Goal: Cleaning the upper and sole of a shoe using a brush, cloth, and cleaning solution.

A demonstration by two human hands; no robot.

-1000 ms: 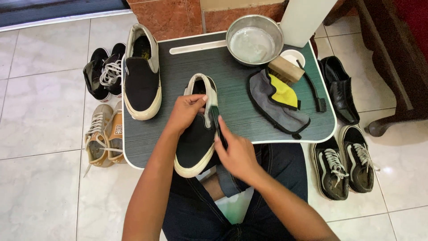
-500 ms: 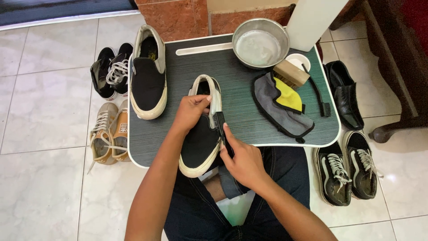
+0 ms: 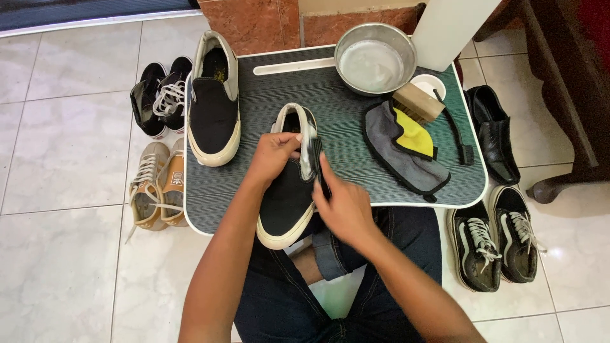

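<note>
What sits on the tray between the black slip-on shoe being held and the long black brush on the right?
In the head view, a grey cloth with a yellow cloth folded on it lies between the held shoe and the brush.

This looks like a home, probably a spot near an entrance used for cleaning shoes. The floor (image 3: 70,254) is pale glossy tile, and a reddish stone wall base (image 3: 254,22) runs along the far side. A person sits on the floor with a low dark lap table (image 3: 356,108) over the legs. Pairs of worn shoes line the tiles: sneakers (image 3: 155,95) at far left, black trainers (image 3: 499,244) at near right. A dark wooden furniture leg (image 3: 565,127) stands at right.
</note>
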